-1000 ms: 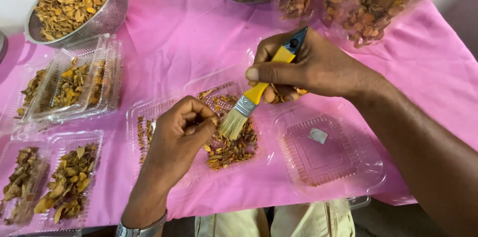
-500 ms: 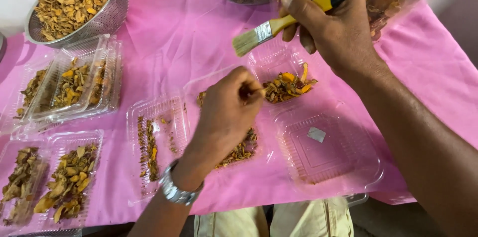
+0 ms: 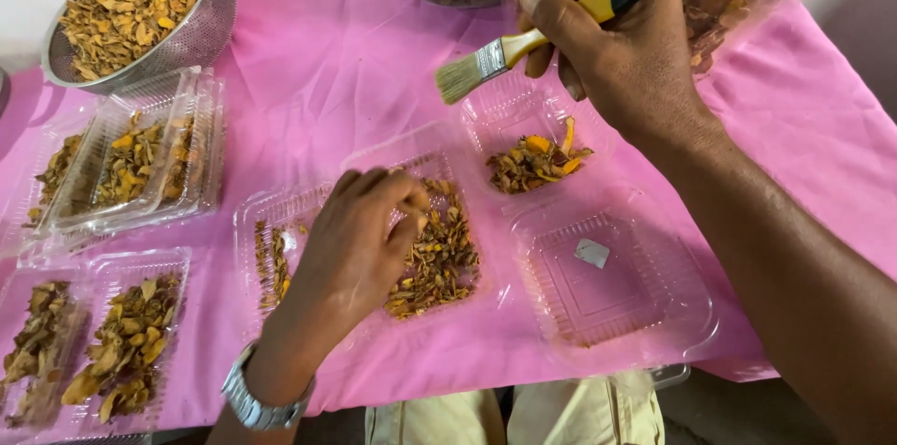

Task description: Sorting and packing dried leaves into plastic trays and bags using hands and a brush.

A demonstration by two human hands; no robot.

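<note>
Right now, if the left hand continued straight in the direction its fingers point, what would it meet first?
Probably the dried yellow-brown pieces in the clear tray under its fingertips; the left hand already seems to touch them, though depth is unclear.

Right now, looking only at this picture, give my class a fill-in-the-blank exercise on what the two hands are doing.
1. The right hand holds a ____ with a yellow handle.
2. The left hand rests over a clear plastic tray of dried ____ pieces.
3. The cloth under the trays is ____.
4. A metal ____ sits on the left wrist.

Missing words: brush; orange-brown; pink; watch.
</note>
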